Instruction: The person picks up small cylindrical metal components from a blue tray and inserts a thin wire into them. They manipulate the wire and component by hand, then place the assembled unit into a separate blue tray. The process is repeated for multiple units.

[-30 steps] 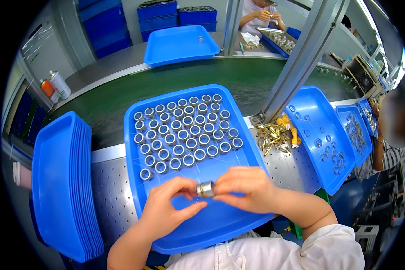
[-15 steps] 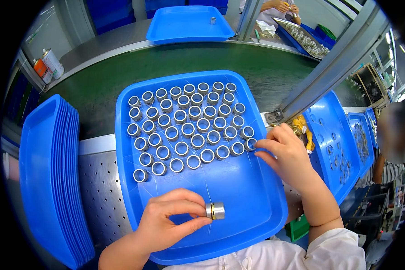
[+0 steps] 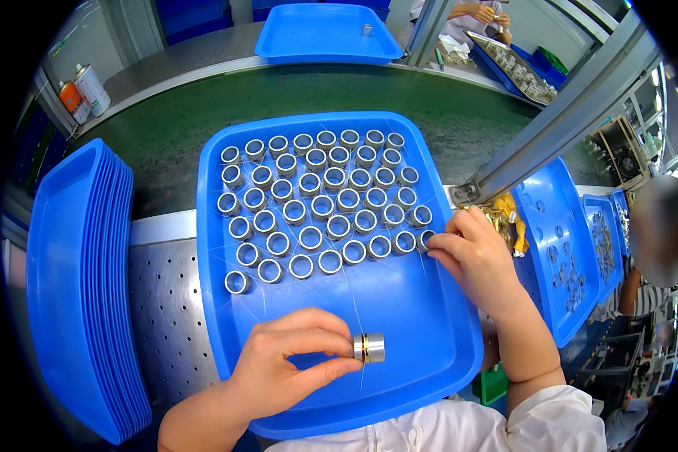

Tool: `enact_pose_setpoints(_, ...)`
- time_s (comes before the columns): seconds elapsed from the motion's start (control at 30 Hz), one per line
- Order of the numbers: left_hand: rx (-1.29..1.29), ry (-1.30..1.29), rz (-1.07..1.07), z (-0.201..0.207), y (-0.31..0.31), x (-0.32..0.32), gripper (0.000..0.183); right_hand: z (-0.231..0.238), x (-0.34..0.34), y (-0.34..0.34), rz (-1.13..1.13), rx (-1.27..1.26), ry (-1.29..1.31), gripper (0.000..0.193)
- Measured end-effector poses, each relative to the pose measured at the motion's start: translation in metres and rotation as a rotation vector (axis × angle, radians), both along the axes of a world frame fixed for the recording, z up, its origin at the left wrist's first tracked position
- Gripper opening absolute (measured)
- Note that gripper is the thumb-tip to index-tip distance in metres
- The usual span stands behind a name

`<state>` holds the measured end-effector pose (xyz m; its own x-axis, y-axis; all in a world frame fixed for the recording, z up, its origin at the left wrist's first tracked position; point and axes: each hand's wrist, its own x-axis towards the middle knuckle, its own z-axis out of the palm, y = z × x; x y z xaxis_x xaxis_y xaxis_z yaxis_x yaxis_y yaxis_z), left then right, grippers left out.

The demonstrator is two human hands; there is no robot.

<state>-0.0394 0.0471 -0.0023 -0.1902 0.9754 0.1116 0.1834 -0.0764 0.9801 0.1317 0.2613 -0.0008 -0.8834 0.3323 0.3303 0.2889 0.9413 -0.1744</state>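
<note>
Between the thumb and fingertips of my left hand (image 3: 290,361) is a short silver metal cylinder (image 3: 375,348) with a gold-coloured band, held on its side above the near part of a blue tray (image 3: 399,309). A thin thread or wire crosses it. My right hand (image 3: 474,260) pinches an upright metal ring (image 3: 427,240) at the tray's right side, the end one of its row; the fingers cover part of it. Several rows of similar open-topped metal rings (image 3: 309,239) stand in the tray to its left and beyond. Fine pale threads or wires run among them.
Stacked blue trays (image 3: 83,301) rise at the left. Behind runs a green belt (image 3: 166,154), with another blue tray (image 3: 324,38) past it. A slanted metal post (image 3: 557,113) and a tray of thin rings (image 3: 557,226) are at right. A co-worker's hands (image 3: 486,15) show at the back.
The whole view has shifted slightly. Both hands keep their holds, the left on the banded cylinder and the right on the end ring, with little other visible movement.
</note>
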Motion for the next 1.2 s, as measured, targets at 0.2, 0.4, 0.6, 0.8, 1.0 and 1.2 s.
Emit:
enact_pose_setpoints(0.2,0.047,0.043,0.045,0.003,0.001,0.000,0.014,0.008,0.000,-0.004,0.062,-0.128,0.058,0.019)
enact_pose_setpoints(0.4,0.206,0.278,0.191,0.013,-0.003,0.001,0.016,0.034,-0.007,-0.043,0.216,-0.892,-0.035,0.013)
enact_pose_setpoints(0.6,0.355,0.497,0.220,0.017,-0.002,0.004,0.018,0.029,-0.014,-0.064,0.236,-1.370,0.073,0.025)
enact_pose_setpoints(0.8,0.297,0.529,0.203,0.030,0.001,0.005,0.021,0.029,-0.013,-0.069,0.269,-1.406,0.234,0.034)
enact_pose_setpoints(1.0,0.174,0.382,0.084,0.039,0.007,0.003,0.022,0.019,-0.009,-0.063,0.353,-1.200,0.377,0.040)
enact_pose_setpoints(1.2,0.149,0.217,0.049,0.031,0.018,0.005,0.022,0.015,-0.008,-0.055,0.353,-0.972,0.450,0.036)
